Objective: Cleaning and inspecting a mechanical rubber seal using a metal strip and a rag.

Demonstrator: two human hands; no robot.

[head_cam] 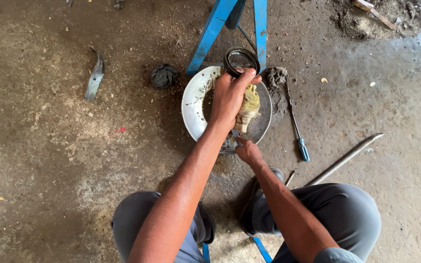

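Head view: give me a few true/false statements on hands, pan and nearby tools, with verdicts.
1. The left hand presses a yellowish rag over the metal pan. True.
2. The right hand rests flat on the floor. False: it grips a part at the pan's near rim.
3. A blue-handled screwdriver lies right of the pan. True.
4. The dark crumpled cloth sits inside the pan. False: it lies on the floor, left of the pan.
5. A black ring shows just above the left hand's fingers. True.

Left hand (229, 95) reaches far toward 12 o'clock, fingers curled shut. Right hand (247, 151) sits nearer, at its 5 o'clock, fist closed.
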